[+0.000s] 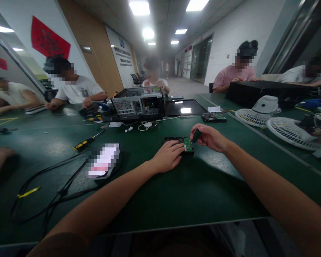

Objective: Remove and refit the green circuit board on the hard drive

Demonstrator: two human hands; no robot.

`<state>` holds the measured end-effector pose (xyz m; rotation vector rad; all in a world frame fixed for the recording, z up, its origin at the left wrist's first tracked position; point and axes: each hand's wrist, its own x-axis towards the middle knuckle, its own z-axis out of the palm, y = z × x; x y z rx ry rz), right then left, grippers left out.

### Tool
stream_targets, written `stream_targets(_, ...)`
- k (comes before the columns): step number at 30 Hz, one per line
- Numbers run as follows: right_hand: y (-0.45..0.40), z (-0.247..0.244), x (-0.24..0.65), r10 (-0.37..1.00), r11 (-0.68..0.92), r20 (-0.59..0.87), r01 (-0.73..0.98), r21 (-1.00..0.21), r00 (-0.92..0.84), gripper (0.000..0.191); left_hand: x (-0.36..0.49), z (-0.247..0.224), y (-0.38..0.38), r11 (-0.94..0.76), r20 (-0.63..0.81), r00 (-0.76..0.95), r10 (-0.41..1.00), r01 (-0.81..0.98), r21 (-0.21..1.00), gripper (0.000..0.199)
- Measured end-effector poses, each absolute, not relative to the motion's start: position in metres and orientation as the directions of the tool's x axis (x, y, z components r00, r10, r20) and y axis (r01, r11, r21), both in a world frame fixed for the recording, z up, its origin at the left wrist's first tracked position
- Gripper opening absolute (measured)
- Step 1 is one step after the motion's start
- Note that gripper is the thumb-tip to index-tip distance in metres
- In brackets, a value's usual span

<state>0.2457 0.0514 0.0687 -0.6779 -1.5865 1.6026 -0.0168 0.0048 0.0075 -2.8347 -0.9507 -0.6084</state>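
A hard drive (188,144) with a green circuit board lies on the green table in front of me. My left hand (169,156) rests over its left part, fingers stretched out across the top and covering much of it. At the drive's right end, my right hand (207,137) pinches a small dark object (196,135) between thumb and fingers, slightly above the board. What kind of object it is cannot be made out, and its lower end is unclear.
An open computer case (139,105) and a black panel (186,107) stand ahead. Another circuit-board drive (214,117) lies right of them, near white fans (293,132). Left are a screwdriver (84,143), a lit phone (104,160) and black cables (61,192). Several people sit around the table.
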Motion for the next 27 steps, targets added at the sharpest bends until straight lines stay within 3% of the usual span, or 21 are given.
stream_targets(8, 0.0486, 0.0694, 0.2430, 0.812, -0.012, 0.076, -0.148, -0.989, -0.579, 0.047, -0.0171, 0.0090, 0.0037, -0.798, 0.387, 0.726, 0.568, 0.601, 0.042, 0.046)
stream_targets(27, 0.0515, 0.0660, 0.2429, 0.774, -0.044, 0.087, -0.190, -0.981, -0.627, 0.044, -0.0173, 0.0069, 0.0051, -0.805, 0.404, 0.728, 0.554, 0.592, 0.036, 0.047)
